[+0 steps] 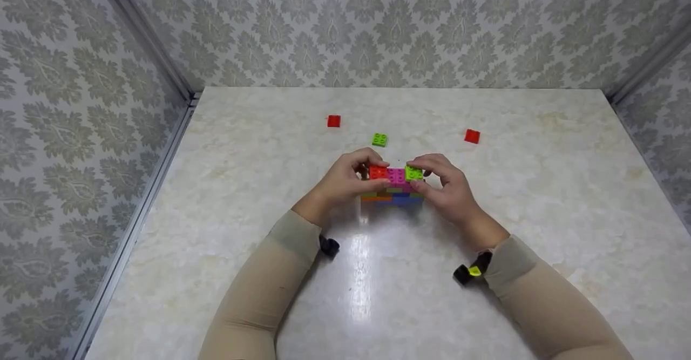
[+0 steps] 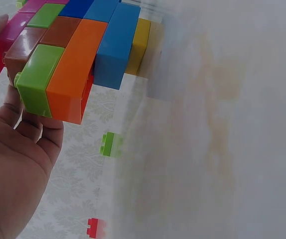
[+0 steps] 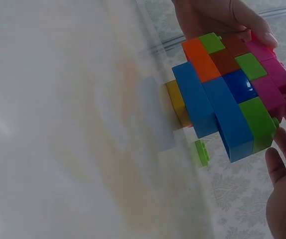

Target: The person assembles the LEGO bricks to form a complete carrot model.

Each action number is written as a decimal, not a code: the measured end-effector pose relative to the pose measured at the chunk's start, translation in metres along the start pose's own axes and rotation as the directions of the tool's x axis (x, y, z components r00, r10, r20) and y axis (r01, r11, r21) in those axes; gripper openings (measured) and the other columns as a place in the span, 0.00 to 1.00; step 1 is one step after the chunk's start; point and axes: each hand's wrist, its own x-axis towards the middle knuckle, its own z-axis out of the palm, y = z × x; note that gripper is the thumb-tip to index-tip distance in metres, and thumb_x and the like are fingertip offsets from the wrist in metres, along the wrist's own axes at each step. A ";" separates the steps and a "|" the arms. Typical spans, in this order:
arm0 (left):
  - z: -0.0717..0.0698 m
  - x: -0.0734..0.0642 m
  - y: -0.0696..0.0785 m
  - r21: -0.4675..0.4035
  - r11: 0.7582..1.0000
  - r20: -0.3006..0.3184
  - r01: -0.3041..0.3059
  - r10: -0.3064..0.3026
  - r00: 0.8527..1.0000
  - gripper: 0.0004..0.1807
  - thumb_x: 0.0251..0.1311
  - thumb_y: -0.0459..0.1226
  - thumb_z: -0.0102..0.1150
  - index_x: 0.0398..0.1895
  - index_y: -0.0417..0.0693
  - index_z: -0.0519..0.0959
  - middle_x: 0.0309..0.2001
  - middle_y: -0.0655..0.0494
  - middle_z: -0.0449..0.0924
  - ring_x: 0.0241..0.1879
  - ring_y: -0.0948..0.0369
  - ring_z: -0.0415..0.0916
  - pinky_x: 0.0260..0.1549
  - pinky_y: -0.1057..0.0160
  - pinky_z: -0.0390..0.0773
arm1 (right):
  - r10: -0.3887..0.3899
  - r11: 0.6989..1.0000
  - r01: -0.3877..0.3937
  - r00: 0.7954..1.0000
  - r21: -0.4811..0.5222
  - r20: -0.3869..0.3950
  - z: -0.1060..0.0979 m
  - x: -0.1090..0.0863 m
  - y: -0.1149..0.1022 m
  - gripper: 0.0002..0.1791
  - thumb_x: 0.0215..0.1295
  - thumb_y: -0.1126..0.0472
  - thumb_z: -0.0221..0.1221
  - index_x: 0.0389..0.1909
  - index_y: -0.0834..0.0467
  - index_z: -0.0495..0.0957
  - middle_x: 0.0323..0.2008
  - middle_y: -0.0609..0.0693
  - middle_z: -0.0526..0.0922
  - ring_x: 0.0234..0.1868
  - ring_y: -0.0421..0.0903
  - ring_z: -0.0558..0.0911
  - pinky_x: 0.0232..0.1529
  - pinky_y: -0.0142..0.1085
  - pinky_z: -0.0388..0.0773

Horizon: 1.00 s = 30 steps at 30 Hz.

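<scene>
A built block of toy bricks [image 3: 217,94] stands on the table, with blue, orange, brown, green, yellow and pink bricks in its layers. At the left end of its top, my left hand [image 1: 345,176] pinches a red brick [image 1: 379,172] between thumb and fingers. Pink bricks [image 1: 396,176] show between the two hands. Over the right end, my right hand [image 1: 449,188] pinches a light green brick [image 1: 414,173]; whether it is fully seated cannot be told. In the right wrist view, several fingers of the right hand hang beside the block's end.
Beyond the block, a loose green brick [image 1: 379,140] lies on the table [image 1: 259,133]. Farther back are one red brick [image 1: 334,121] on the left and another red brick [image 1: 472,136] on the right. Patterned wall panels [image 1: 356,31] border the table's back and sides.
</scene>
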 end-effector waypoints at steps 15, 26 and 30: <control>0.000 0.000 0.001 -0.026 1.000 -0.004 -0.009 0.009 1.000 0.17 0.67 0.34 0.80 0.56 0.40 0.88 0.50 0.57 0.86 0.42 0.57 0.71 0.44 0.64 0.73 | 0.084 0.996 -0.084 0.996 -0.037 -0.015 0.008 0.000 -0.012 0.17 0.75 0.70 0.70 0.62 0.62 0.89 0.55 0.60 0.92 0.50 0.39 0.82 0.59 0.27 0.79; 0.001 0.000 -0.001 -0.019 0.999 0.001 -0.027 0.027 1.000 0.17 0.68 0.35 0.80 0.56 0.39 0.88 0.50 0.58 0.86 0.41 0.60 0.72 0.43 0.66 0.73 | 0.147 0.989 -0.148 0.988 0.018 0.038 0.005 0.002 -0.011 0.18 0.76 0.72 0.69 0.63 0.68 0.84 0.57 0.53 0.89 0.52 0.40 0.81 0.58 0.29 0.78; 0.000 0.000 -0.001 -0.024 1.000 -0.003 -0.016 0.016 1.000 0.18 0.69 0.35 0.80 0.57 0.38 0.88 0.52 0.55 0.87 0.42 0.60 0.72 0.43 0.65 0.74 | 0.163 0.986 -0.165 0.985 0.028 0.059 0.006 0.002 -0.012 0.18 0.76 0.72 0.68 0.63 0.67 0.82 0.57 0.50 0.88 0.52 0.41 0.80 0.58 0.30 0.77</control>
